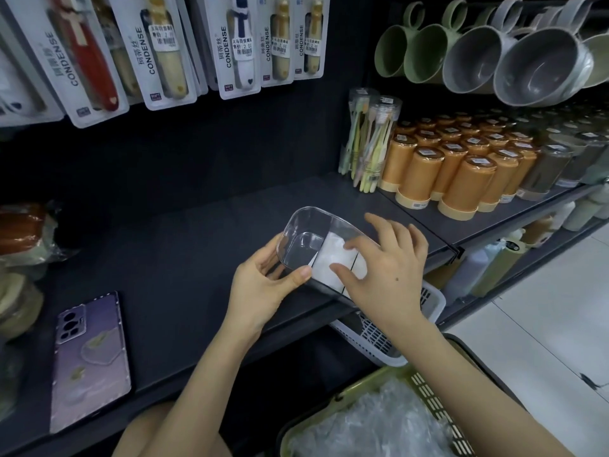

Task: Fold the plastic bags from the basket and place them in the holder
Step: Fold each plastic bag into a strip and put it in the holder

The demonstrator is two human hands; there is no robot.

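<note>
1. At the bottom right, closest to the camera, a yellow-green slatted basket [438, 410] holds a heap of crumpled clear plastic bags [362, 423].
2. Just beyond it, under the shelf's front edge, is a white slatted basket [375, 338]. The right forearm partly hides it.
3. The left hand [260, 285] grips the near left side of a clear plastic holder [306, 225]. Its thumb lies along the rim and its fingers curl round the wall from below.
4. The holder is at the front edge of the dark shelf [184, 245], with its opening turned up toward the camera. Whether its base rests on the shelf cannot be told.
5. A folded white plastic bag [329, 262] lies inside the holder at the end nearer the right hand. The far-left part of the holder looks bare.
6. The right hand [392, 275] is spread over that end. Its thumb and one fingertip press on the folded bag, and the other fingers reach out past the holder's far rim, gripping nothing.
7. Well to the left, a phone in a purple case [89, 361] lies camera-side up on the same shelf.
8. Wrapped goods [23, 232] are piled at the far left edge.
9. Further back on the right stand clear tubes of toothbrushes [369, 136] beside rows of orange lidded cups [461, 166].
10. Carded toothbrush packs [164, 51] hang along the top, and green and grey mugs [527, 61] hang at the upper right.
</note>
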